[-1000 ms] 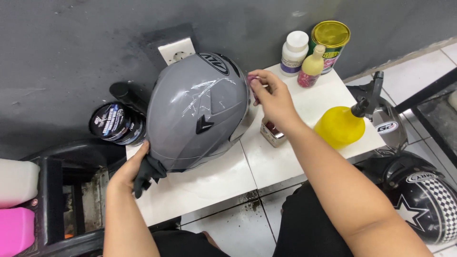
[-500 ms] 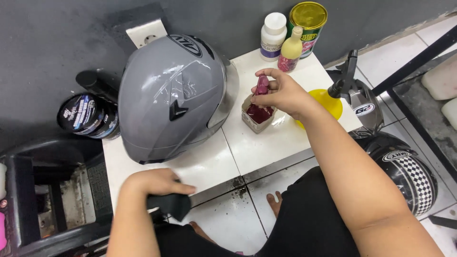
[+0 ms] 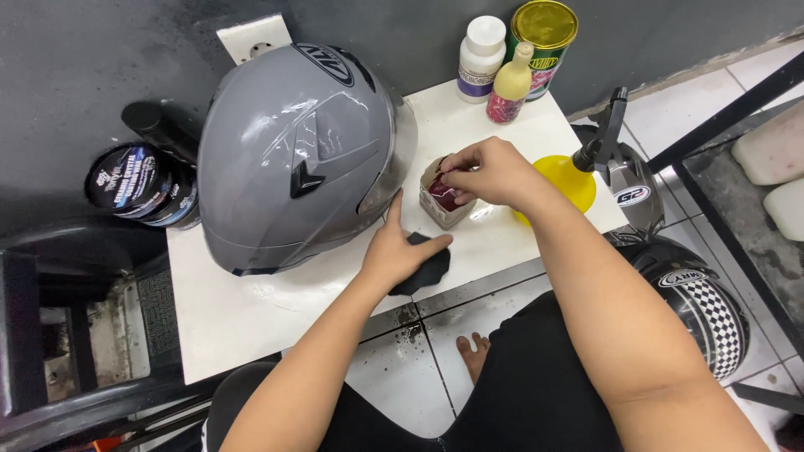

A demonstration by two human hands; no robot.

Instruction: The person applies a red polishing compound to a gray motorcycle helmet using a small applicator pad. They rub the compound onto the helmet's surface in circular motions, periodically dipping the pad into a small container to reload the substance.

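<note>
A glossy grey helmet (image 3: pixel 293 159) lies on a low white tiled table (image 3: pixel 251 310). My left hand (image 3: pixel 400 249) rests on the table just right of the helmet, holding a black sponge pad (image 3: pixel 425 269) flat against the tile. My right hand (image 3: pixel 488 172) pinches something dark red at the mouth of a small tan cardboard box (image 3: pixel 441 201) standing beside the helmet's visor. What the fingers hold inside the box is partly hidden.
At the table's back stand a white bottle (image 3: pixel 481 59), a small yellow bottle (image 3: pixel 510 84) and a gold-lidded can (image 3: pixel 543 38). A yellow spray bottle (image 3: pixel 578 172) sits at the right edge. Black tins (image 3: pixel 142 184) sit left. Two helmets (image 3: pixel 695 301) lie on the floor right.
My left hand moved from the helmet's lower edge down to the table and then up beside the box, carrying the black sponge. My right hand lowered the dark red item into the box.
</note>
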